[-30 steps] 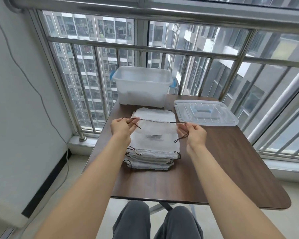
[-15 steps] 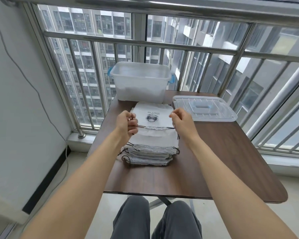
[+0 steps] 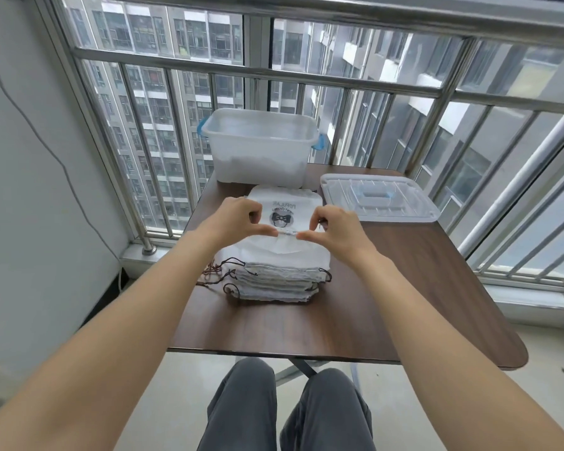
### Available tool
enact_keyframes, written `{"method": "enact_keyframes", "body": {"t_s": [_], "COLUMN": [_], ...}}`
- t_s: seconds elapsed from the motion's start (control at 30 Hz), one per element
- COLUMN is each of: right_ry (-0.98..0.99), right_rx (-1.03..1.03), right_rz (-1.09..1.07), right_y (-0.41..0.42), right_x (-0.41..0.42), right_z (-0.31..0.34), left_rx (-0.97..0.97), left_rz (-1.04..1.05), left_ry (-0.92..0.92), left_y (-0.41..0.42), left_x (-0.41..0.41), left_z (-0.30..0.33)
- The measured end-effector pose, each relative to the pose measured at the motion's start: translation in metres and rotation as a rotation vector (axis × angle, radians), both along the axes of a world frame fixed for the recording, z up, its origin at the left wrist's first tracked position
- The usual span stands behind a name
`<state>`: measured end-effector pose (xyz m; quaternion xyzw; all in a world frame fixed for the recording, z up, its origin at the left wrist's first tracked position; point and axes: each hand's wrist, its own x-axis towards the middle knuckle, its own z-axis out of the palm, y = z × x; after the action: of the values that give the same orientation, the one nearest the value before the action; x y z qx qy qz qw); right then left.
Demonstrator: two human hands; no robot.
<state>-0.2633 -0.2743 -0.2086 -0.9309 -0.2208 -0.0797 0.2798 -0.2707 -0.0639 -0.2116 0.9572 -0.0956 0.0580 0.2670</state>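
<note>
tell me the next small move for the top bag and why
Probably lift the top bag off the stack toward the open bin: left hand and right hand both pinch its fabric, and the lid lies beside the bin.

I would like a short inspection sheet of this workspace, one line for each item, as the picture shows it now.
Surface: dark wood-look table.
Job's things: top bag, white with a printed bow logo, lies on the stack of bags; brown drawstrings hang at the stack's side.
Clutter: open clear storage bin at the far edge; its lid lies flat beside it.
Hands: left hand and right hand each pinch the top bag near its middle.
Cables: one thin cable runs down the wall.
Surroundings: metal window bars; the person's knees below the table edge.
</note>
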Motion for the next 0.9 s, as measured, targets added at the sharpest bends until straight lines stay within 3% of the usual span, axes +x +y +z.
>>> {"method": "enact_keyframes", "body": {"t_s": [0.27,0.53,0.9], "right_ry": [-0.062,-0.123,-0.083], "right_rx": [-0.182,-0.228,-0.152], "right_rz": [-0.074,-0.142,-0.233], "right_y": [0.003,0.007,0.007], "right_x": [-0.002,-0.002,-0.007], "right_z": [0.008,0.0,-0.006], "left_rx": [0.159,0.085,-0.02], "left_rz": [0.04,0.239,0.304], "left_ry": [-0.026,-0.111,-0.062], "left_y": [-0.004,-0.018,-0.02], "left_x": [0.007,0.005,0.002], "left_z": [0.007,-0.002,-0.006]}}
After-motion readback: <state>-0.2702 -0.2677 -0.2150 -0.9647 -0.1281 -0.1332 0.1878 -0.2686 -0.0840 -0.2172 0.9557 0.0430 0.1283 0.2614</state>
